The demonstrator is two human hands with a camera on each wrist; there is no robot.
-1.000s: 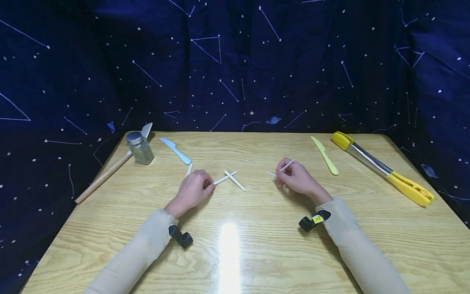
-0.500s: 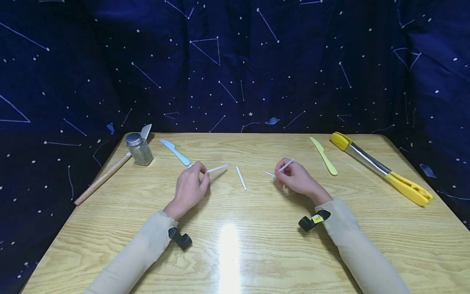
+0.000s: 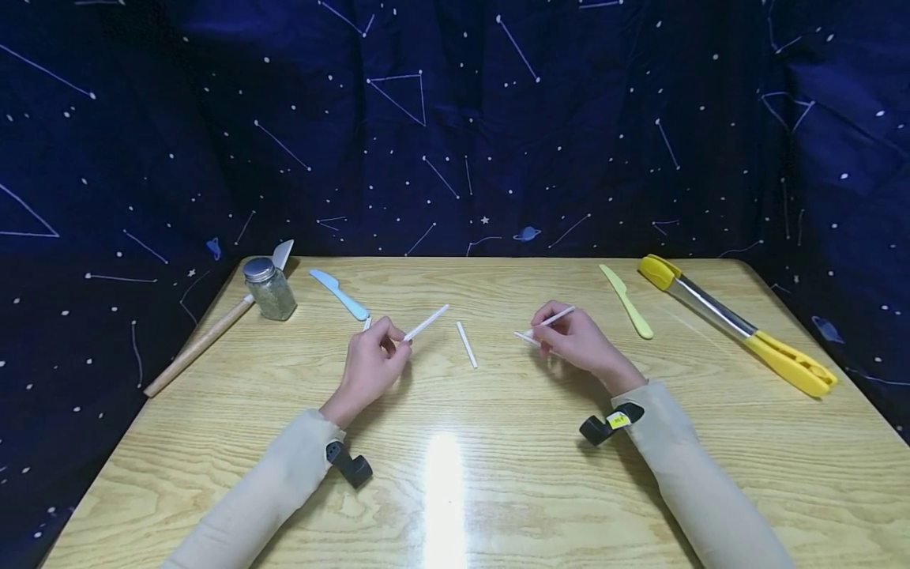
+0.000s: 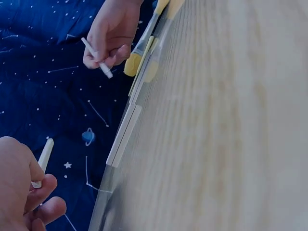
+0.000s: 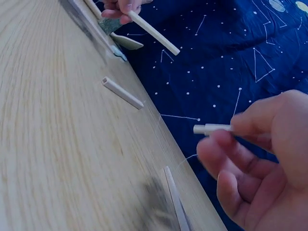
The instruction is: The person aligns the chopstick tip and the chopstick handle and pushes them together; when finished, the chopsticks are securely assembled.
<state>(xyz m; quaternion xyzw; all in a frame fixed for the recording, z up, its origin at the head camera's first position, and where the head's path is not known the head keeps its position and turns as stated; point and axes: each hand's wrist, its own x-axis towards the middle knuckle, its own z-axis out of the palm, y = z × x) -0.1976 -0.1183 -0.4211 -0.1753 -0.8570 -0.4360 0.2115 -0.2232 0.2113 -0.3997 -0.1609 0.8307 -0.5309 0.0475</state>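
Observation:
My left hand [image 3: 373,359] pinches a thin white stick [image 3: 426,322] between thumb and fingers, its free end pointing up and to the right above the table. Across from it, my right hand [image 3: 572,344] pinches another white stick [image 3: 559,316], also seen from the right wrist, where the held stick [image 5: 211,129] shows a narrower tip. Between the hands lies a loose white stick [image 3: 466,344] with a square end. One more white stick [image 3: 524,337] rests beside the right fingertips. Behind the left hand a further stick [image 3: 366,323] is mostly hidden.
At the left, a glass jar [image 3: 270,291] with a metal lid stands by a wooden-handled spatula [image 3: 206,340]. A blue plastic knife [image 3: 340,294] lies near the left hand. Farther right are a yellow-green knife [image 3: 627,302] and yellow-ended tongs [image 3: 739,325]. A starry curtain [image 3: 455,126] hangs behind the table.
My left hand has lifted its stick from where it lay crossed with the middle one, then tilted it up. The middle stick stays on the table. My right hand has barely moved.

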